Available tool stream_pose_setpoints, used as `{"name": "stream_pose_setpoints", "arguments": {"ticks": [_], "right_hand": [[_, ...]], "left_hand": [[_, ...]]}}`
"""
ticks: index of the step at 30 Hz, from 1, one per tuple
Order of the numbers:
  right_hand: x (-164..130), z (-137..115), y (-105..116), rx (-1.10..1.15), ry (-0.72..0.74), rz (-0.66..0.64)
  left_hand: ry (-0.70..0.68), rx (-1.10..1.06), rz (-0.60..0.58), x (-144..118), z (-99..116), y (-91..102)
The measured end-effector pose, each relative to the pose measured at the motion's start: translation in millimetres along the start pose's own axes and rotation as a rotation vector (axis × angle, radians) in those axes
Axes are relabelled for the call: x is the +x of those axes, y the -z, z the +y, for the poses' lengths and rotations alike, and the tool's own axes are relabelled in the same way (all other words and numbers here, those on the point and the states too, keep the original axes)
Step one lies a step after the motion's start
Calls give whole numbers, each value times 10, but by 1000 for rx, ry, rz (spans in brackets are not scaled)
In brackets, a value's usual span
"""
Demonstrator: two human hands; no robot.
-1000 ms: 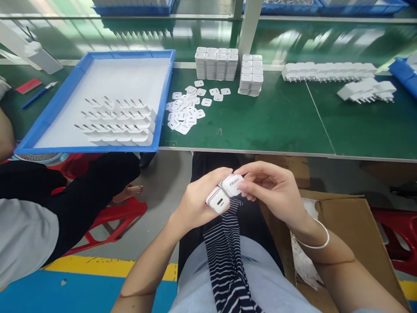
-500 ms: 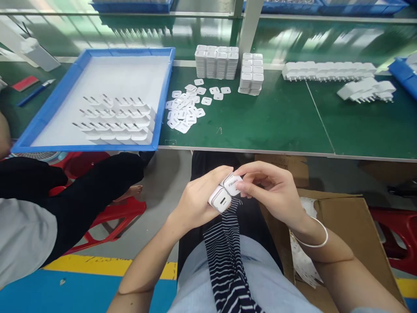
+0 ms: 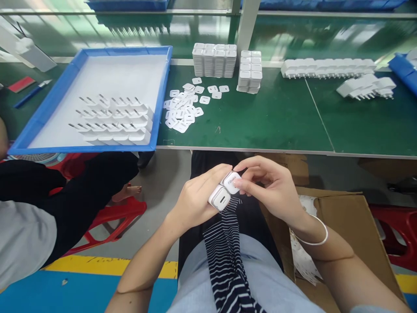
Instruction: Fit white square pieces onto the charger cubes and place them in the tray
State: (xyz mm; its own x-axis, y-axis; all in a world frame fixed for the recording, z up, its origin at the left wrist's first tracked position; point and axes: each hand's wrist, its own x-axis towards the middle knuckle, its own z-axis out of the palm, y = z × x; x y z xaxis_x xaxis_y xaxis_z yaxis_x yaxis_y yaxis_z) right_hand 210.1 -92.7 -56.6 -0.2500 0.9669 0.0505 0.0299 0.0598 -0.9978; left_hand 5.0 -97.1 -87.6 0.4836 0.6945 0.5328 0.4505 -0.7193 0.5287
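Observation:
Two white charger blocks, side by side, are gripped in my left hand (image 3: 197,198), their end faces turned up. On the lower charger (image 3: 220,198) a dark port slot shows. A white face plate (image 3: 230,181) with grey lettering lies over the end of the other charger. The thumb and forefinger of my right hand (image 3: 272,187) close on that plate's edge, the other fingers curled. Several loose white face plates (image 3: 182,108) are scattered on the green table (image 3: 267,113) ahead. Left of them, a blue-rimmed tray (image 3: 164,87) bears rows of white chargers (image 3: 114,130), prongs up.
Stacked white pieces (image 3: 215,61) stand at the back, beside a smaller stack (image 3: 249,71). More chargers (image 3: 329,68) line the back right. An open cardboard box (image 3: 352,234) is by my right arm. At left sits another person (image 3: 26,234) on a red stool (image 3: 120,215).
The face plate under my right fingers has shifted slightly and now sits more squarely over the upper charger's end. The view has moved a little; my left hand keeps its hold.

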Motion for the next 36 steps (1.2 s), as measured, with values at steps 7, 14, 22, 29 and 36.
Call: {"name": "stream_pose_setpoints", "arguments": {"ticks": [7,14,22,29,36], "right_hand": [[10,9,12,129,-108,4],[46,-9,15,147,-148,-32],[113,175,-39,120,-97,-6],[335,341,-152,257,-213,-228],[1383,167,-108,-278,95,-185]], "left_hand": [[-41,55,0,-18,-16,6],[-68,56,-6,-14,-22,20],[152,-61,28,-9,-19,-12],[266,-127,74,-82,-154,-32],[498,-250,197,-211,-229,19]]}}
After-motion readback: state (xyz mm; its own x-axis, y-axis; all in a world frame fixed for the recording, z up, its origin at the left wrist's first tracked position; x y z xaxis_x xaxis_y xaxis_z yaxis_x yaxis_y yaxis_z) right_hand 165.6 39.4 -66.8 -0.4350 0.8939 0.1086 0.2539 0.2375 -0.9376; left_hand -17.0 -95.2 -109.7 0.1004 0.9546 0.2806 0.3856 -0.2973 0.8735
